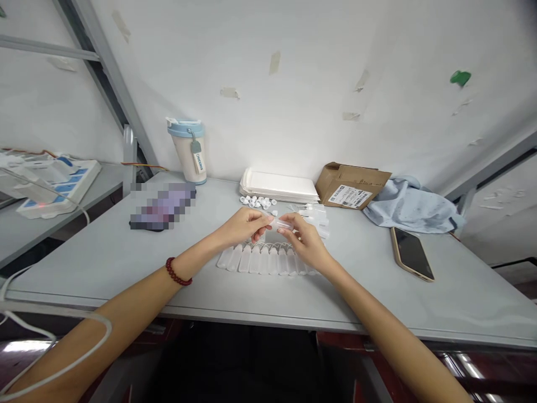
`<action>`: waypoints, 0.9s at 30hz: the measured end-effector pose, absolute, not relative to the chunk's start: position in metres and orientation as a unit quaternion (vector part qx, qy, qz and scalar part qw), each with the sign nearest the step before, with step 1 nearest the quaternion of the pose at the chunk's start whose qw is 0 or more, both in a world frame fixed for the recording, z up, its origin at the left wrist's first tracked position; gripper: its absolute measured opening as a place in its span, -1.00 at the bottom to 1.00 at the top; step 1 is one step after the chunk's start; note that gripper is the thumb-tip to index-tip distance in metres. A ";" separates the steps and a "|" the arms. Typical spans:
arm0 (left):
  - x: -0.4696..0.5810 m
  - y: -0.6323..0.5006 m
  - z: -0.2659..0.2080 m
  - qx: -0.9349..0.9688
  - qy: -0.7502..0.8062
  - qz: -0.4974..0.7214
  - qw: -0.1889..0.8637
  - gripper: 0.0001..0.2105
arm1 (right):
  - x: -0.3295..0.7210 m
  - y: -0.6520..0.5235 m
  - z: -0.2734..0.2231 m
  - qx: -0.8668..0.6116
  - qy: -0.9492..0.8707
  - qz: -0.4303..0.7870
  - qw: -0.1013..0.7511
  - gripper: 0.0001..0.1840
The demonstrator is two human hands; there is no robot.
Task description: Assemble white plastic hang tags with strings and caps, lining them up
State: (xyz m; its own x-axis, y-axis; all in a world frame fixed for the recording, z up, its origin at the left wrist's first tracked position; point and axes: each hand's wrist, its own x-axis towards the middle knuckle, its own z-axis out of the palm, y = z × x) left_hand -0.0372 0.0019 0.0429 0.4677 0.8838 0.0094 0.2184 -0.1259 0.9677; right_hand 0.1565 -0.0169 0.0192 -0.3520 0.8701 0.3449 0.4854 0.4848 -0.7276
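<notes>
A small translucent plastic bottle (283,224) is held level between my hands above the table. My right hand (309,242) closes fingers and thumb round its body. At its other end my left hand (244,226) is pinched shut; the tip there is too small to make out. Below my hands stretches a row of similar translucent bottles (258,261), lying side by side with thin white loops at their tops. Several loose white caps (257,201) are scattered just behind my left hand. More clear plastic pieces (319,215) lie behind my right hand, partly covered by it.
Along the wall stand a cream tumbler (191,154) with a blue lid, a white stack (279,186) and an open cardboard box (351,184). A light blue cloth (413,207) and a phone (413,254) lie at right. A blurred purple item (163,207) is at left.
</notes>
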 end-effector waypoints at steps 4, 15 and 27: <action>-0.037 0.001 0.043 0.661 0.418 0.328 0.530 -0.60 | 0.158 -0.013 0.017 -0.426 -0.810 0.173 0.363 -0.74; -0.036 0.001 0.043 0.679 0.396 0.320 0.528 -0.63 | 0.161 -0.013 0.020 -0.404 -0.822 0.138 0.377 -0.63; -0.035 -0.006 0.046 0.722 0.391 0.326 0.469 -0.80 | 0.162 -0.014 0.029 -0.445 -0.773 0.264 0.368 -0.63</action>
State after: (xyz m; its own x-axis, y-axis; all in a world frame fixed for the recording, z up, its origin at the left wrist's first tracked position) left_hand -0.0350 -0.0062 0.0455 0.4823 0.8698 0.1039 0.2578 -0.2543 0.9321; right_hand 0.1616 -0.0144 0.0286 -0.3336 0.8821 0.3327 0.4933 0.4640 -0.7358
